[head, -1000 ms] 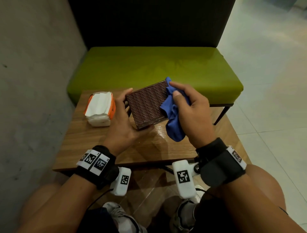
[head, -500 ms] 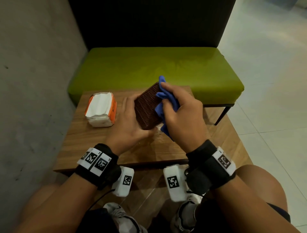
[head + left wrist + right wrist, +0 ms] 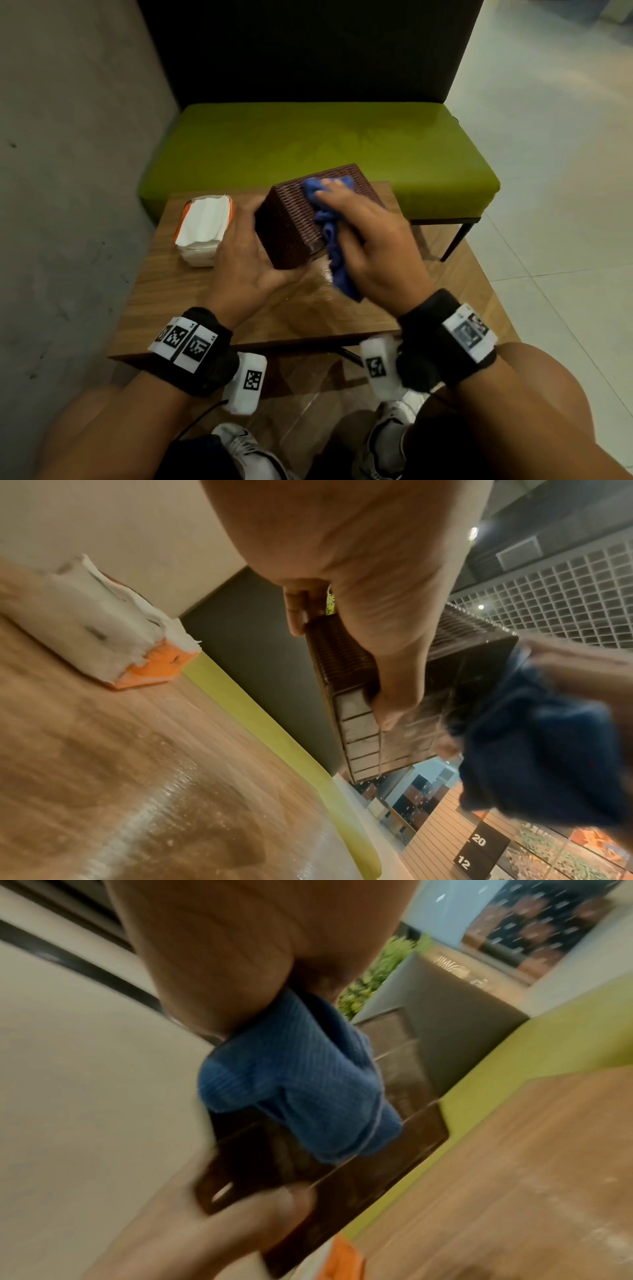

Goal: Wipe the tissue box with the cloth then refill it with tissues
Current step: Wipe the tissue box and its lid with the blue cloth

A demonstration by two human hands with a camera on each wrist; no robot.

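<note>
A dark brown woven tissue box (image 3: 291, 222) is held tilted above the wooden table (image 3: 191, 291). My left hand (image 3: 246, 253) grips its left side and near corner, thumb on the box's rim (image 3: 387, 685). My right hand (image 3: 356, 226) presses a crumpled blue cloth (image 3: 329, 219) against the box's upper right face, and the cloth's tail (image 3: 342, 277) hangs down toward the table. The cloth (image 3: 301, 1091) bunches under my palm in the right wrist view. A white tissue pack (image 3: 203, 229) in orange wrapping lies on the table to the left.
A green cushioned bench (image 3: 322, 147) with a dark back stands just beyond the table. A grey wall (image 3: 68, 171) runs along the left. Pale floor tiles (image 3: 565, 205) lie to the right. My knees and shoes are below the table's near edge.
The box has been turned so a different face is up. My right hand has slid the cloth up onto the top right of the box.
</note>
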